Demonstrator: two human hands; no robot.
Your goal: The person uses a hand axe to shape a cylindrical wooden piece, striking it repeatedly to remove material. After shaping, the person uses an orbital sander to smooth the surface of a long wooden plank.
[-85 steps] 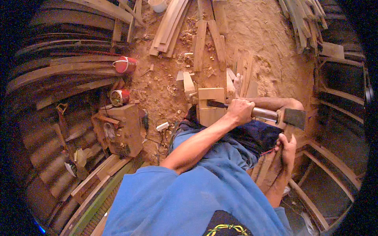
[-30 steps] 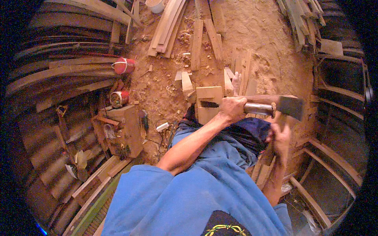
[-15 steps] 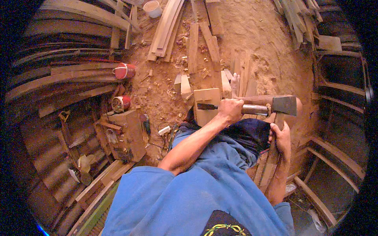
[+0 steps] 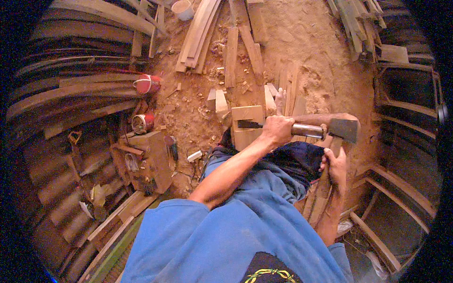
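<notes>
My left hand (image 4: 277,130) is closed round a chisel (image 4: 307,130) with a shiny metal sleeve on its handle. The chisel lies nearly level, its dark blade pointing left over a pale wooden block (image 4: 247,113). Where the blade tip meets the block I cannot tell. My right hand (image 4: 336,165) wraps the wooden handle of a hatchet (image 4: 343,130), whose flat dark metal head is beside the chisel's butt end. Whether the two touch is unclear. A bare foot (image 4: 280,100) shows just beyond my left hand.
Wood chips and sawdust cover the ground. Long boards (image 4: 200,37) lie ahead, with more planks (image 4: 351,26) at the far right. Red containers (image 4: 149,84) and a large wooden block (image 4: 153,162) stand to the left. A white bucket (image 4: 182,9) is at the back.
The hatchet head has shifted slightly right and nearer to me. My left hand and the chisel have barely moved, keeping their hold.
</notes>
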